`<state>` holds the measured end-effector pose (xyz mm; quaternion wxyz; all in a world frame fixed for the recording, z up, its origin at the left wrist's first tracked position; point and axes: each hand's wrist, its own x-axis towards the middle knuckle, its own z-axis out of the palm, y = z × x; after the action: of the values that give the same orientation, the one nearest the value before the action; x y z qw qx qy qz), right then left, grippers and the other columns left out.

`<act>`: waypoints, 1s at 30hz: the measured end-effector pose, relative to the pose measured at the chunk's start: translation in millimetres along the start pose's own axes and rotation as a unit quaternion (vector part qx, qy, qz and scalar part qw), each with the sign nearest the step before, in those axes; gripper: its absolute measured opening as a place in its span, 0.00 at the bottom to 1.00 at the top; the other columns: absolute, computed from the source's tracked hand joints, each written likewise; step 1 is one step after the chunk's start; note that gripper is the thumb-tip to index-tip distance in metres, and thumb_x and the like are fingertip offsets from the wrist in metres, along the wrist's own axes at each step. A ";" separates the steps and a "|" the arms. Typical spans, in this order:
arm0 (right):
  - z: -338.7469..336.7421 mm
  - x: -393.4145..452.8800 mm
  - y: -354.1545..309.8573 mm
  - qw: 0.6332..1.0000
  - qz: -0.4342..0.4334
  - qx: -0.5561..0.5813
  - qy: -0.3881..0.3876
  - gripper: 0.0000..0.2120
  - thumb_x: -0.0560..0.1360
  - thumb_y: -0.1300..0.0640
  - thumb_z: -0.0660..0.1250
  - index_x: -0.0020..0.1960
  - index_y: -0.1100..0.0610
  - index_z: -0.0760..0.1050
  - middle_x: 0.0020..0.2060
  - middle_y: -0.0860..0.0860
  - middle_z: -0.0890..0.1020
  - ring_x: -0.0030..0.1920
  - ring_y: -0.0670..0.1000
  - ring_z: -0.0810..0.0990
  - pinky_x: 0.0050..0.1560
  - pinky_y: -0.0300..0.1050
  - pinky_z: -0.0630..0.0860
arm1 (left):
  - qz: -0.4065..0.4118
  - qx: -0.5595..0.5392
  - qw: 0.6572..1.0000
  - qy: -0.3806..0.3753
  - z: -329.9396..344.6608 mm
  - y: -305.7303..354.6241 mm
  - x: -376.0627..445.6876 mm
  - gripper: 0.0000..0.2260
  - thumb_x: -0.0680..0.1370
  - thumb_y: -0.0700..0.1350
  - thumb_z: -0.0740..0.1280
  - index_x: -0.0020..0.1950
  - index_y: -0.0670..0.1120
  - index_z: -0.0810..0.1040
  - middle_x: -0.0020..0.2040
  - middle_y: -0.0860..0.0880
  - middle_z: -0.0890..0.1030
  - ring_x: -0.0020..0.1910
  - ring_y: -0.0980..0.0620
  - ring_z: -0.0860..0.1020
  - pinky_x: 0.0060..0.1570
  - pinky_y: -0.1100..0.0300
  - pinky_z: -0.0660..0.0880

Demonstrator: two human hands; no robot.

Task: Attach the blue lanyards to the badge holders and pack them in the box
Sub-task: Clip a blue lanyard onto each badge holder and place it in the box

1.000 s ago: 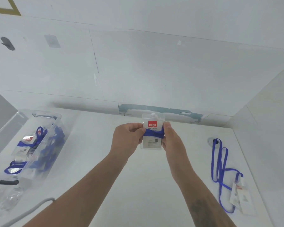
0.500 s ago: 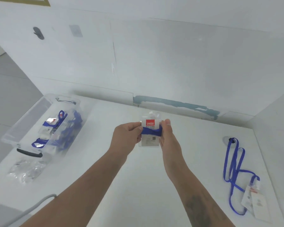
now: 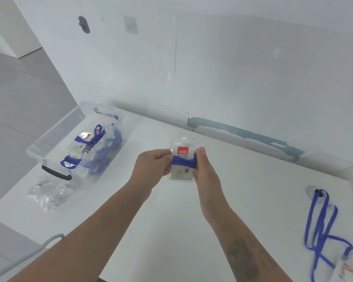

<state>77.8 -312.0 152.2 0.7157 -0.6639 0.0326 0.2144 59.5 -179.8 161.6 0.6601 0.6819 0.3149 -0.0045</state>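
**Blue strap wound, ready for the box**

Blue lanyard is wrapped round the badge holder. Left hand and right hand pinch its sides above the table. Next, I think: carry it left into the clear box.

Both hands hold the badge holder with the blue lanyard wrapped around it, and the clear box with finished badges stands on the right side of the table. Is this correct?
Not quite. The head view shows the clear box on the left side of the table, not the right. The rest is right: the left hand and right hand hold the badge holder with the blue lanyard wrapped around it.
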 end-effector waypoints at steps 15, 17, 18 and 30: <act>182.5 48.5 14.3 0.997 0.035 0.026 0.070 0.16 0.83 0.43 0.52 0.59 0.42 0.77 0.52 0.46 0.84 0.55 0.47 0.82 0.56 0.42 0.76 | -0.029 0.042 0.995 -0.080 -161.8 9.4 105.6 0.09 0.80 0.43 0.66 0.60 0.48 0.79 0.51 0.48 0.83 0.53 0.49 0.82 0.54 0.56 0.81; 214.5 54.6 14.2 0.994 0.047 0.036 0.088 0.16 0.83 0.43 0.52 0.59 0.43 0.78 0.51 0.46 0.85 0.53 0.46 0.82 0.53 0.40 0.76 | -0.035 0.058 0.993 -0.092 -190.8 12.5 122.0 0.08 0.80 0.44 0.67 0.59 0.49 0.79 0.50 0.50 0.82 0.53 0.50 0.81 0.50 0.58 0.81; 227.5 57.3 16.3 0.993 0.054 0.043 0.096 0.16 0.83 0.42 0.52 0.59 0.44 0.78 0.50 0.46 0.85 0.53 0.46 0.82 0.51 0.39 0.75 | -0.041 0.066 0.992 -0.097 -204.0 13.7 128.7 0.07 0.80 0.45 0.67 0.57 0.50 0.79 0.49 0.51 0.81 0.52 0.50 0.81 0.46 0.60 0.81; 338.6 87.4 40.2 0.982 0.132 0.077 0.111 0.13 0.82 0.43 0.55 0.51 0.44 0.77 0.36 0.38 0.85 0.39 0.37 0.84 0.35 0.31 0.77 | -0.057 0.100 0.989 -0.094 -301.9 0.9 182.1 0.08 0.81 0.41 0.64 0.50 0.52 0.81 0.50 0.48 0.84 0.50 0.48 0.83 0.50 0.51 0.82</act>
<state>62.3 38.7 125.0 0.7218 -0.6163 0.2160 0.2291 82.2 170.1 124.3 0.6140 0.7221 0.2873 -0.1379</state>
